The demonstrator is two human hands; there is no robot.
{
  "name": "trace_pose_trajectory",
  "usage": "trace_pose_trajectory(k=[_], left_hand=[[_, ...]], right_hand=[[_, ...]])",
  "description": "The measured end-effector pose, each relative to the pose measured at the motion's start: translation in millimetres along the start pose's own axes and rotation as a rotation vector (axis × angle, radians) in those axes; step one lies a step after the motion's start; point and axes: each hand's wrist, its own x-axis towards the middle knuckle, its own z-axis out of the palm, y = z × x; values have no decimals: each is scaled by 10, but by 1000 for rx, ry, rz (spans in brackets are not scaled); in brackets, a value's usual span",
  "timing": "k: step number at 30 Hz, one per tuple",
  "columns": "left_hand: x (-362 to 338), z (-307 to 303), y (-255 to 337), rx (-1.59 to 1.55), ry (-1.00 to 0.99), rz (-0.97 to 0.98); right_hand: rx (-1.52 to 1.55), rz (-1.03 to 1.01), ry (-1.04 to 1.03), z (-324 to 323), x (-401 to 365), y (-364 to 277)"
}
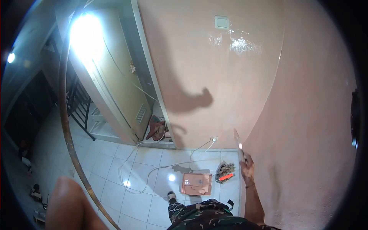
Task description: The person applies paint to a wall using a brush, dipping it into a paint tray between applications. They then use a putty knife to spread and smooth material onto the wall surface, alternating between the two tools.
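My right hand (247,168) is closed around a thin, flat-bladed tool (238,140), pointing up next to the pink wall (306,115) at the corner. The blade appears nearly edge-on, so its exact kind does not show. A dark band circles my wrist. My left hand is out of view; a bare bent limb (69,203) rises at the lower left. Below, on the floor, lies a square pinkish tray (184,190) with a small elongated object on it. Beside it sits a crumpled bundle (226,170) with a bright orange-red strip.
A long bent pole (66,126) crosses the left side. White cable (147,178) loops over the tiled floor (149,207) near a plugged wall outlet (214,139). A shiny patch (243,46) marks the wall below a light switch (222,22). A bright lamp (87,38) glares before a door (115,73).
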Motion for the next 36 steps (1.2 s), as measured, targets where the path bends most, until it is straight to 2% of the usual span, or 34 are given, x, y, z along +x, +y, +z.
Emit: trace_pose_trajectory(k=[2, 5, 6, 8, 9, 10, 11, 12, 14, 15, 17, 19, 21, 23, 24, 26, 27, 29, 30, 31, 32, 34, 35, 36], left_hand=[[-133, -7, -118, -85, 27, -24], [-599, -176, -420, -308, 119, 14], [-784, -204, -586, -415, 173, 28], [-1282, -243, -1169, -670, 438, 21], [-1550, 148, -1568, -632, 801, -20], [-1984, 90, -1863, -372, 524, -293], [-2276, 242, -2183, -38, 381, -443], [-2427, 424, -2437, 16, 182, -541], [-2925, 372, -2827, -146, 265, -881], [-3132, 358, -2820, -170, 263, -863], [-3489, 308, -2798, -191, 252, -976], [-3675, 249, -2693, -185, 265, -977], [-3554, 3, -3392, -161, 307, -1023], [-3613, -106, -3426, -156, 333, -1042], [-3640, -110, -3425, -146, 357, -1025], [-3659, -64, -3415, -155, 363, -1022], [-3665, -10, -3419, -148, 350, -1024], [-3628, 79, -3435, -153, 310, -1040], [-3612, 77, -3397, -154, 309, -1043], [-3595, 103, -3356, -192, 256, -1046], [-3576, 120, -3352, -230, 205, -1043], [-3577, 152, -3352, -183, 258, -984], [-3584, 152, -3347, -190, 262, -1004], [-3594, 152, -3321, -196, 260, -1030]], right_hand=[[-45, -120, 14, 183, 213, -322], [-66, -516, 141, 673, 971, -1013], [-123, -562, 177, 821, 1217, -1236], [-186, -668, 326, 1211, 1722, -1872], [-234, -687, 385, 1345, 1977, -2195], [-253, -659, 405, 1467, 2195, -2542], [-285, -742, 486, 1594, 2499, -2805], [-315, -823, 563, 1704, 2783, -3038], [-314, -794, 561, 1886, 3133, -3573], [-314, -795, 591, 1911, 3260, -3597], [-426, -723, 633, 2033, 3481, -3516], [-464, -634, 558, 2267, 3287, -2932], [-627, -423, 365, 2718, 3198, -2741], [-601, -367, 294, 2735, 2783, -2232], [-618, -376, 290, 2609, 2758, -2304], [-798, -444, 193, 2336, 2622, -2552], [-912, -470, 84, 2188, 2669, -2897], [-1189, -547, -102, 1955, 3274, -3620], [-1138, -567, -59, 1868, 3685, -3917], [-1222, -727, 30, 1718, 3820, -4381], [-1273, -785, -17, 1568, 3936, -4790], [-1173, -711, 241, 1395, 3965, -5277], [-1151, -528, 312, 1445, 3408, -5566], [-999, -498, 421, 1443, 3229, -5614]])
